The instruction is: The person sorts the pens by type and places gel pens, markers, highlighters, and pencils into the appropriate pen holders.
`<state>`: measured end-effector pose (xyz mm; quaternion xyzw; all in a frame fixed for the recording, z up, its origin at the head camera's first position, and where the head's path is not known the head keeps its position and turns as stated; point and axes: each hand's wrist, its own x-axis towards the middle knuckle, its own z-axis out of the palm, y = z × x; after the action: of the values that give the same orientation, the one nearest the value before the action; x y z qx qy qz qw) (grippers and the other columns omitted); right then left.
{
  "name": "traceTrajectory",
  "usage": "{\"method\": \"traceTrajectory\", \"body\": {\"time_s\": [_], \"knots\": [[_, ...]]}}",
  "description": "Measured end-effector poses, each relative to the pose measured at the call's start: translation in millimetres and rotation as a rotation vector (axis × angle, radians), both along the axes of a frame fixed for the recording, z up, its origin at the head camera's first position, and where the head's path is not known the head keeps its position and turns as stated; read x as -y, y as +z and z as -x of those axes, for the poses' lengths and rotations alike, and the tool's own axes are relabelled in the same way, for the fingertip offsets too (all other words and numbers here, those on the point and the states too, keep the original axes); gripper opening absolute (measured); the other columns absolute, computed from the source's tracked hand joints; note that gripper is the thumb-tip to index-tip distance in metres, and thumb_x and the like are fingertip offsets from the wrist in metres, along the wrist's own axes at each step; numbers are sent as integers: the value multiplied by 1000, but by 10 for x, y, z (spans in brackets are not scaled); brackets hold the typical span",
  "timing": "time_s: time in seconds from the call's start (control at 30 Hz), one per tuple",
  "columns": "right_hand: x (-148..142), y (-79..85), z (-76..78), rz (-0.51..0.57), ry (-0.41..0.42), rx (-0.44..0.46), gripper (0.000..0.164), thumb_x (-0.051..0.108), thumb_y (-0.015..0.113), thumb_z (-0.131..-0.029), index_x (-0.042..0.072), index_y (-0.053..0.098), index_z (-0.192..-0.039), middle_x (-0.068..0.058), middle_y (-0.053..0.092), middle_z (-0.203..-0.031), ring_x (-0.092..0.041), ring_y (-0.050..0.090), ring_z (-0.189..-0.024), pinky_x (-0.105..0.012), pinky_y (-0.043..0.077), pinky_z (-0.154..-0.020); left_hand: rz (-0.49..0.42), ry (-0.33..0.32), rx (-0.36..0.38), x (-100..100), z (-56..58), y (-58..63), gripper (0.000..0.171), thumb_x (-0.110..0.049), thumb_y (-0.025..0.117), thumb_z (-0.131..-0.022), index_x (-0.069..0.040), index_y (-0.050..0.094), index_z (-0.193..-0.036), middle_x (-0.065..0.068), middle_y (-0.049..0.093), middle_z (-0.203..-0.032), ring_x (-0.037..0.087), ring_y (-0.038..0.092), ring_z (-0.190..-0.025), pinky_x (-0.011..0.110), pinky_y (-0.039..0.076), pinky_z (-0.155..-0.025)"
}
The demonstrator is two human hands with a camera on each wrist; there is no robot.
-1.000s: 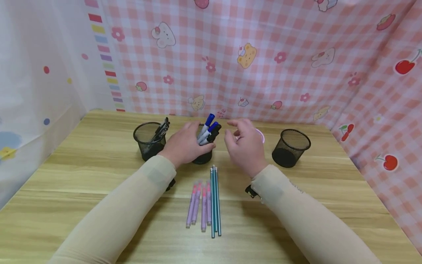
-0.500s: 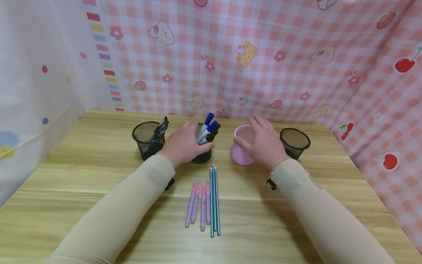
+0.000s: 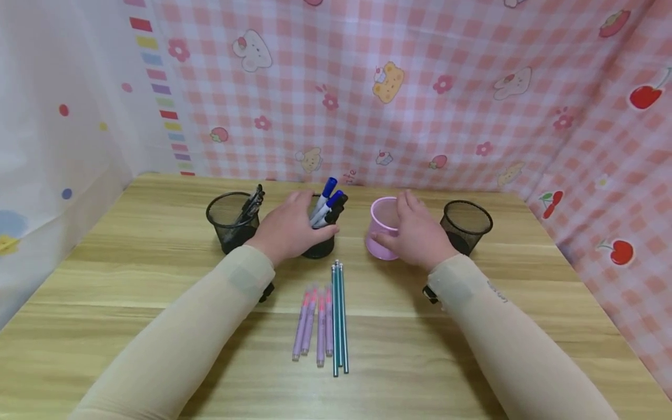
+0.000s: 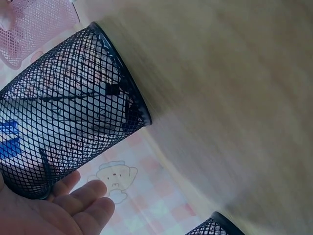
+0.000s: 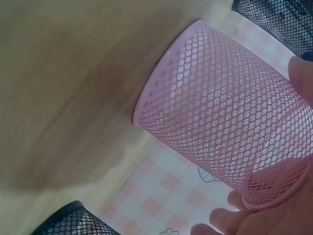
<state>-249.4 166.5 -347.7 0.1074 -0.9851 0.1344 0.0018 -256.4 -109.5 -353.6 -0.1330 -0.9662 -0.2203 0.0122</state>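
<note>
Two hands are in attendance, each at a mesh cup near the far side of the worktop [image 3: 409, 373].

The left hand [image 3: 286, 230] holds the marker cup [image 4: 73, 112], a black one, from its left side: the thumb crosses the near face and the other fingers extend around the far side, partly spread. The cup contains blue-capped markers [image 3: 329, 195] and black-capped markers [image 3: 337, 211], tilted to the right.

The right hand [image 3: 420, 230] holds the pink cup [image 5: 215, 103] from its right side, thumb on the near face, fingers bent around the far side. Firmness of either grip cannot be told.

Principal relation: both cups stand upright, long axes vertical, side by side with a gap between. The marker cup lies to the right of the left hand, the pink cup to the left of the right hand; each is served by its nearer hand.

Further items: a black cup [image 3: 236, 238] holding dark pens [image 3: 252, 204] stands left of the left hand; another mesh cup [image 3: 464, 239] stands just right of the right hand. Purple highlighters [image 3: 321, 338] and teal pencils [image 3: 336, 326] lie between the forearms, running near to far. Checked cloth [image 3: 294, 105] hangs behind.
</note>
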Motion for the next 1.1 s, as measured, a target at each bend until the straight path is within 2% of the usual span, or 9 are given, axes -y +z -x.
{"method": "traceTrajectory", "body": {"time_s": [0.17,0.37,0.5,0.63,0.77,0.83,0.9,1.0,1.1], "knots": [[30,17,-8,-75,14,-41,110,62,68,-95,-8,20,-164,-30,15,-173,-51,14,-160,-65,17,-129,27,-11,-10,10,16,-9,110,-85,53,-88,-9,33,-164,13,39,-164,28,60,-121,48,56,-100],[39,10,-3,-95,16,-54,108,61,68,-95,-8,22,-163,-30,18,-172,-50,15,-160,-63,17,-130,80,-49,-100,27,27,-20,105,-81,54,-91,-6,36,-163,14,33,-170,34,50,-144,52,51,-112],[33,0,11,-94,21,-49,107,60,69,-95,-8,22,-163,-31,17,-172,-50,15,-160,-63,20,-129,80,-92,-167,19,-4,-9,102,-75,58,-94,-6,32,-165,15,30,-172,36,37,-155,53,39,-124],[25,-13,18,-86,19,-46,109,60,70,-94,-9,21,-163,-31,16,-172,-51,17,-160,-62,23,-128,49,-153,-249,17,-103,44,100,-70,58,-97,-7,27,-167,15,25,-174,35,26,-161,52,30,-129],[20,-24,22,-82,15,-54,110,61,71,-93,-8,21,-163,-31,16,-172,-51,18,-159,-62,25,-127,5,-238,-459,48,-272,124,84,-56,63,-100,-4,39,-161,17,39,-166,36,37,-156,51,35,-126],[18,-26,25,-83,14,-58,110,61,71,-93,-8,22,-163,-30,17,-172,-51,18,-159,-63,25,-127,-15,-287,-577,65,-365,153,72,-47,67,-99,-2,51,-153,18,51,-157,36,47,-148,51,41,-123],[16,-25,27,-85,13,-60,110,61,71,-93,-8,22,-163,-30,17,-172,-50,18,-160,-63,25,-127,-20,-332,-649,75,-476,174,62,-41,70,-97,-2,60,-144,18,59,-147,36,57,-137,51,47,-117],[21,-21,22,-81,11,-63,110,61,72,-93,-8,23,-163,-30,18,-172,-49,19,-160,-62,25,-127,32,-373,-641,93,-639,180,54,-38,72,-96,-4,65,-138,14,68,-133,31,68,-116,48,57,-102],[24,-18,14,-68,5,-60,110,60,72,-92,-7,23,-163,-29,17,-172,-48,18,-160,-62,23,-128,137,-381,-519,115,-785,175,53,-39,72,-96,-7,66,-138,10,72,-125,25,73,-102,43,63,-88]]}}
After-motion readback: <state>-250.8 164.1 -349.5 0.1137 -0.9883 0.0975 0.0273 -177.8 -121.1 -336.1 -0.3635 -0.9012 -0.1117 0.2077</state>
